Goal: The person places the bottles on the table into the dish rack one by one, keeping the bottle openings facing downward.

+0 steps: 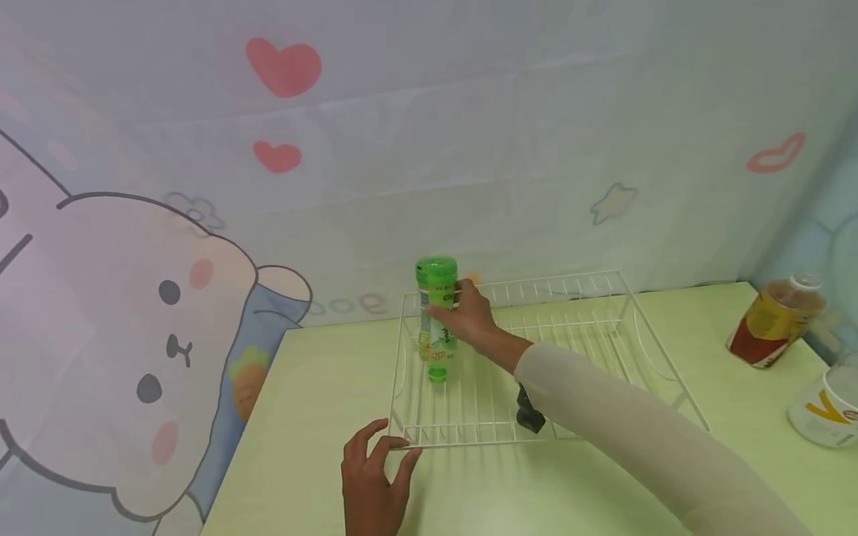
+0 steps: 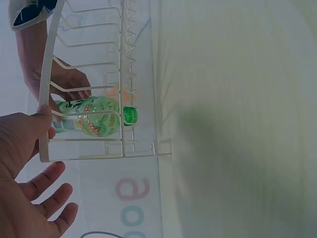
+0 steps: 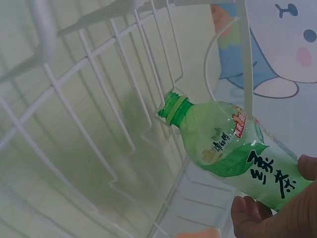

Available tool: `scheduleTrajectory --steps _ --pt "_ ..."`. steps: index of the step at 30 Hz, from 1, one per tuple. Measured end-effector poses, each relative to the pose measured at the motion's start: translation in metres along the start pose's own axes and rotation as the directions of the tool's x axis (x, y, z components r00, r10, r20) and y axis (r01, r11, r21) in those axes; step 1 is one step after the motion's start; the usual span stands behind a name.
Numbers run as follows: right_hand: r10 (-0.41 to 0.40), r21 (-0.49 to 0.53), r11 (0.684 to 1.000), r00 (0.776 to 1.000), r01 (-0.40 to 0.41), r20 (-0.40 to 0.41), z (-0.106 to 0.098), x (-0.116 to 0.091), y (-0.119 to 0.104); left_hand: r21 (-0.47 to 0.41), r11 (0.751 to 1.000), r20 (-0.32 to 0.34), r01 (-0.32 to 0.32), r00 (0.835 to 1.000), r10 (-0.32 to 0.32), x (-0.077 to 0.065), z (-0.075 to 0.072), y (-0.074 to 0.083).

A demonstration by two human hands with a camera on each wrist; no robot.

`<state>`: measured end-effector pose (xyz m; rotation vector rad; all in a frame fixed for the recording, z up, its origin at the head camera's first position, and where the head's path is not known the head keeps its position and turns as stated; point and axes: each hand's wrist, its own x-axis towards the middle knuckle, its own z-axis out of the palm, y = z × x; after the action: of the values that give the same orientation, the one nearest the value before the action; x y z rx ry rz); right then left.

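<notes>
A clear green-tinted plastic drink bottle (image 1: 437,348) stands upside down inside a white wire dish rack (image 1: 469,444), at its back left. Its green cap (image 3: 174,107) points down among the wires of the rack's floor. My right hand (image 1: 472,316) grips the bottle near its upturned base, thumb on one side and fingers round the other. My left hand (image 1: 375,476) is at the rack's front left corner. In the left wrist view, its thumb and forefinger pinch the rim while the other fingers are spread below.
At the right of the light green table (image 1: 322,402) stand a bottle of brown drink (image 1: 777,320) with a yellow label and a white cup (image 1: 827,409) with a yellow mark. Behind the table hangs a cartoon-printed cloth (image 1: 429,149). Below my right sleeve shows a small black object (image 1: 529,413).
</notes>
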<state>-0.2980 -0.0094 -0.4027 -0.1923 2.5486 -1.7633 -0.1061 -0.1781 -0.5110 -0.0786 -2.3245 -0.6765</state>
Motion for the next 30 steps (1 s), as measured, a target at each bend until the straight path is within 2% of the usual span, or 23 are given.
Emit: scheduleTrajectory --steps 6,14,22,30 --pt "0.01 0.012 1.0 1.0 -0.01 -0.02 0.009 0.009 0.001 0.002 1.0 0.004 0.009 1.0 -0.009 0.001 0.0 0.001" --pt "0.049 -0.103 0.993 0.996 -0.056 -0.068 0.021 0.013 0.01 -0.006 1.0 -0.021 -0.02 1.0 0.02 -0.002 0.003 0.0" --pt "0.018 -0.111 0.993 0.997 -0.027 -0.081 0.025 0.013 0.014 -0.022 0.999 -0.025 -0.023 0.999 0.023 -0.004 0.005 -0.001" --pt "0.044 -0.126 0.991 0.997 -0.053 -0.068 0.024 0.012 0.004 -0.007 1.0 -0.014 -0.005 1.0 0.005 -0.002 0.003 0.0"
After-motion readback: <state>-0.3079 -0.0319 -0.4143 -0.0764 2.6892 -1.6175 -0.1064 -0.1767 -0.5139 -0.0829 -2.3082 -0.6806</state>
